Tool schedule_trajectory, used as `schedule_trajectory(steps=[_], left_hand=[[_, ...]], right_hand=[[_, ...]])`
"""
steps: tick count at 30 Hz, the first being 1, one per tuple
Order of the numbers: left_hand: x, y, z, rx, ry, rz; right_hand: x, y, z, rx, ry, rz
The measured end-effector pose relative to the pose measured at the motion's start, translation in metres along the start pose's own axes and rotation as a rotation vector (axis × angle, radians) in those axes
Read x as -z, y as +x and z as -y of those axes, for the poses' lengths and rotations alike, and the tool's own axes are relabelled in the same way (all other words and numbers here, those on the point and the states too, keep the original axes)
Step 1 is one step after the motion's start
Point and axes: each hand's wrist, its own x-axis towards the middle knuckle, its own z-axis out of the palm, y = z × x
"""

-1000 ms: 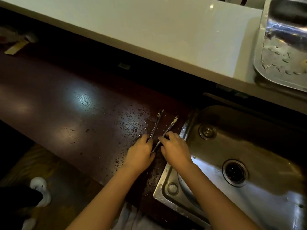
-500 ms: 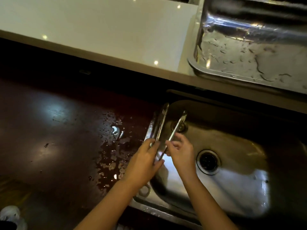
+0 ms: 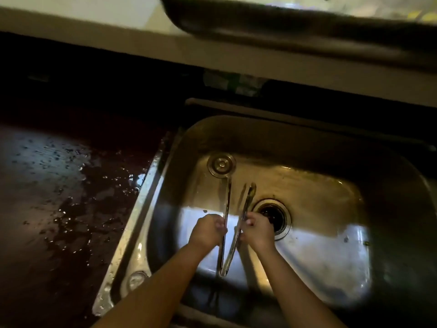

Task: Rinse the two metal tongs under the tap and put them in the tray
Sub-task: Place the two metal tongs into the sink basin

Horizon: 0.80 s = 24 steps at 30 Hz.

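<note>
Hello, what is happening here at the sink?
A person holds metal tongs over the steel sink, one pair in each hand. The left hand grips the left tongs and the right hand grips the right tongs; their lower ends meet in a V. No running water shows, so the rinse does not look begun. The tray sits on the pale counter above, blurred. The dark counter to the left is wet.

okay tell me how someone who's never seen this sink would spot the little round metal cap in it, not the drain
Start at the steel sink right of the wet dark counter. On its far left wall sits a small round metal cap, just beyond the tip of the tongs. Unlike the larger open drain by the right hand, it is solid, closed and shiny.
</note>
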Motion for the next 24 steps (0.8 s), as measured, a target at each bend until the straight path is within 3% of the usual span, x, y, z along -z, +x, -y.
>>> schedule_trajectory(steps=[14,18,24], left_hand=[[-0.037,0.018,0.010,0.045,0.003,-0.202],[-0.033,0.020,0.008,0.092,-0.015,-0.138],[-0.021,-0.003,-0.016,-0.052,0.318,0.073]], right_hand=[[-0.012,0.037,-0.036,0.002,-0.072,-0.042],[-0.006,0.035,-0.035,-0.011,-0.058,-0.017],[0.031,0.015,-0.023,0.113,-0.202,0.119]])
